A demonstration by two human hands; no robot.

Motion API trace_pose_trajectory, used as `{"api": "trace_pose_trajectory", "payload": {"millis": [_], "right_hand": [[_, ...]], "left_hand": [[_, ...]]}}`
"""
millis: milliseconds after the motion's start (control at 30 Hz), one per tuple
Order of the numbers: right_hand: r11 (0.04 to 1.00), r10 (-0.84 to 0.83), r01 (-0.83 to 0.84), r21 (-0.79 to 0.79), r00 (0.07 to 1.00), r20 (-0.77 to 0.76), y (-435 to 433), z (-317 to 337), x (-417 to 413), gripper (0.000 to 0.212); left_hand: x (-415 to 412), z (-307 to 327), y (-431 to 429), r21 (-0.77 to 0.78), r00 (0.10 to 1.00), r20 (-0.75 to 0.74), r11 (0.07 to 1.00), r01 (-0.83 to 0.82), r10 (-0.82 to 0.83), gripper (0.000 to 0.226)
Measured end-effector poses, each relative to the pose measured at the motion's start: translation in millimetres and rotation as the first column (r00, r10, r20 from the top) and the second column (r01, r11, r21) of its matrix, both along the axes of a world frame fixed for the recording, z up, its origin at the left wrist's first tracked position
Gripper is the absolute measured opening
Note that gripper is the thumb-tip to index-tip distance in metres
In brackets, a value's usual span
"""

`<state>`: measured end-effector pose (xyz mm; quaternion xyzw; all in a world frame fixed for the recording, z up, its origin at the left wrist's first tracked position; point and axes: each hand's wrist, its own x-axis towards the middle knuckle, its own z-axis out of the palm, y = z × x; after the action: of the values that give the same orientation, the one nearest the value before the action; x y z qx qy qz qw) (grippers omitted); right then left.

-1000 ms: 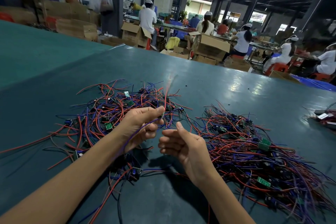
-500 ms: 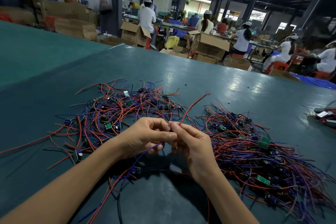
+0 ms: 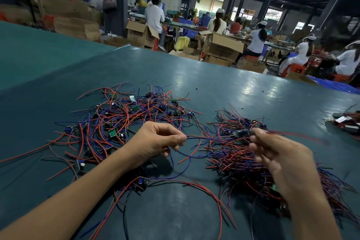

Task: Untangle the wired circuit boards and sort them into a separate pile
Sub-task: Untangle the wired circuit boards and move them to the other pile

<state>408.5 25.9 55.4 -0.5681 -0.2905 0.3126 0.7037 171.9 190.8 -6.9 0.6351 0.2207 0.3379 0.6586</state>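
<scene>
A loose tangle of red, blue and black wires with small green circuit boards (image 3: 124,121) lies on the left of the green table (image 3: 243,91). A denser pile of wired boards (image 3: 239,160) lies on the right. My left hand (image 3: 157,140) pinches the blue and red wires (image 3: 206,137) of one board. My right hand (image 3: 278,154), blurred, holds that small wired circuit board (image 3: 242,133) above the right pile. The wires run taut between my two hands.
More wired parts (image 3: 346,122) lie at the table's right edge. Beyond the far edge stand cardboard boxes (image 3: 222,46) and several seated workers in white at benches. A lone board with long red wires (image 3: 143,181) lies near my left forearm.
My hands, which met in front of me, have drawn apart. The right hand moved right over the dense pile with the board, stretching its wires from the left hand.
</scene>
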Motion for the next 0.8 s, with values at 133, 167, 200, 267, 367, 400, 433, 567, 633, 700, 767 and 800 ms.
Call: {"api": "trace_pose_trajectory", "payload": {"millis": [133, 167, 200, 267, 367, 400, 433, 567, 633, 700, 767, 800], "right_hand": [[0.984, -0.134, 0.125, -0.127, 0.989, -0.065, -27, -5, 26, 0.016], [0.975, -0.177, 0.162, -0.154, 0.98, -0.087, -31, -6, 32, 0.012], [0.965, -0.225, 0.204, -0.166, 0.967, -0.119, -35, -8, 37, 0.011], [0.937, -0.345, 0.324, -0.128, 0.916, -0.204, -39, -11, 43, 0.009], [0.828, -0.523, 0.56, 0.025, 0.787, -0.329, -38, -11, 42, 0.011], [0.777, -0.564, 0.625, 0.076, 0.744, -0.358, -36, -10, 38, 0.009], [0.732, -0.591, 0.668, 0.133, 0.72, -0.364, -32, -8, 30, 0.003], [0.664, -0.693, 0.683, 0.304, 0.715, -0.093, -1, 0, -26, 0.048], [0.722, -0.664, 0.594, 0.355, 0.739, 0.113, 21, -7, -55, 0.046], [0.796, -0.598, 0.485, 0.363, 0.724, 0.343, 45, -16, -77, 0.032], [0.909, -0.416, 0.304, 0.285, 0.677, 0.606, 67, -27, -93, 0.02], [0.963, -0.269, 0.199, 0.183, 0.634, 0.725, 78, -34, -99, 0.017]], "left_hand": [[-1, 1, 3, 0.071, 0.993, -0.024, 0.991, -0.111, 0.113, 0.015], [-2, 2, 5, 0.155, 0.982, -0.041, 0.972, -0.174, 0.183, 0.013], [-6, 1, 8, 0.326, 0.954, -0.068, 0.91, -0.255, 0.292, 0.01], [-18, 0, 19, 0.748, 0.854, -0.088, 0.6, -0.284, 0.513, 0.011], [-38, -3, 41, 0.91, 0.702, -0.157, 0.379, -0.171, 0.694, 0.024], [-44, -5, 49, 0.902, 0.617, -0.224, 0.4, -0.162, 0.754, 0.029], [-48, -7, 55, 0.882, 0.532, -0.305, 0.446, -0.155, 0.789, 0.033], [-56, -8, 63, 0.787, 0.401, -0.578, 0.615, 0.045, 0.711, 0.033], [-59, -5, 63, 0.75, 0.457, -0.624, 0.65, 0.121, 0.634, 0.029], [-59, -4, 62, 0.735, 0.524, -0.591, 0.677, 0.036, 0.614, 0.033], [-56, -5, 63, 0.752, 0.479, -0.534, 0.65, -0.108, 0.697, 0.041], [-55, -5, 64, 0.761, 0.401, -0.539, 0.633, -0.145, 0.74, 0.041]]}}
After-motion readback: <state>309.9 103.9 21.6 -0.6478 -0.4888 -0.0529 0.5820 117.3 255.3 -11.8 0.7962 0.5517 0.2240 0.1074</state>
